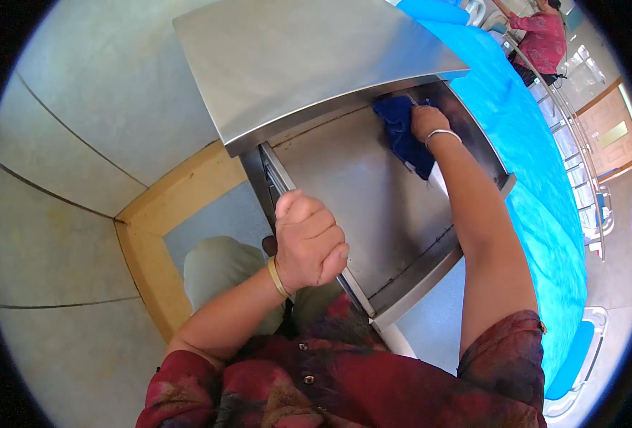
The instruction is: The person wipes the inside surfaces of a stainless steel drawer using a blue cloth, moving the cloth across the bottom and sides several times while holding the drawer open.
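Two hands, apart: left hand [309, 244] closed over side rim of stainless-steel drawer [359, 182]; right hand [429, 123] clutching navy cloth [404, 140] inside, far right corner. Drawer pulled out. Work looks midway; dark marks [412, 264] remain along front seam.

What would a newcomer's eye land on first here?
The bright blue sheet running down the right side stands out most. Next comes the open metal drawer in the middle, with the right hand gripping a dark blue cloth inside it and the left hand closed over its left side.
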`<state>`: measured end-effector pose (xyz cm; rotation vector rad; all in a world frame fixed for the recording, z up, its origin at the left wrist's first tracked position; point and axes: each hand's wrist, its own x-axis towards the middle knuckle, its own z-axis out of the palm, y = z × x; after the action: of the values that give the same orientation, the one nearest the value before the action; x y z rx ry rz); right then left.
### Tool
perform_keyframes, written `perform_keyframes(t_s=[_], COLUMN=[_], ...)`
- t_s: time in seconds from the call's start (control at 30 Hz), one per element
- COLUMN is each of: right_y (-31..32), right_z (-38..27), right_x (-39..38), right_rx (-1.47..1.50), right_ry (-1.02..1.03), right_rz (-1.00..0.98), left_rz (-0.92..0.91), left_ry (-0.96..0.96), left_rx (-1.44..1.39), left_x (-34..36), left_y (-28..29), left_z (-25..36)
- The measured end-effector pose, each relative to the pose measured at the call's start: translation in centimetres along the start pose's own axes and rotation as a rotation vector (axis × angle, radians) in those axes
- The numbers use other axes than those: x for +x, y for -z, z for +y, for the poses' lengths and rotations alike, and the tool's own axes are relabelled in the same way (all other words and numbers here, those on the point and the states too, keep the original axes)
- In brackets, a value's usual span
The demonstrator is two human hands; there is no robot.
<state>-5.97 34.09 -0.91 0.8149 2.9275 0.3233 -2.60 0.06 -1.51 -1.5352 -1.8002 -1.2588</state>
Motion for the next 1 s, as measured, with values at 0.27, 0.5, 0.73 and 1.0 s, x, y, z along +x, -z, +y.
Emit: perform_keyframes(t_s=[0.27, 0.5, 0.73, 1.0], right_y=[0.1, 3.6, 4.1, 7.5], right_z=[-2.9, -16.1, -13.8, -2.8], right_x=[-0.2, -8.3, -11.5, -13.3], right_rx=[0.026, 0.265, 0.232, 1.903], right_ry=[0.018, 0.720, 0.906, 0.090], right_rz=[-0.017, 0.082, -0.052, -0.760], left_rz=[0.025, 0.051, 0.043, 0.034], left_ry=[0.010, -0.005, -0.024, -0.015], left_rx=[-0.019, -0.005, -0.031, -0.014], left_x=[0.1, 0.0, 0.2, 0.0], left_y=[-0.1, 0.1, 0.5, 0.5], left_z=[-0.1, -0.3, -0.3, -0.6])
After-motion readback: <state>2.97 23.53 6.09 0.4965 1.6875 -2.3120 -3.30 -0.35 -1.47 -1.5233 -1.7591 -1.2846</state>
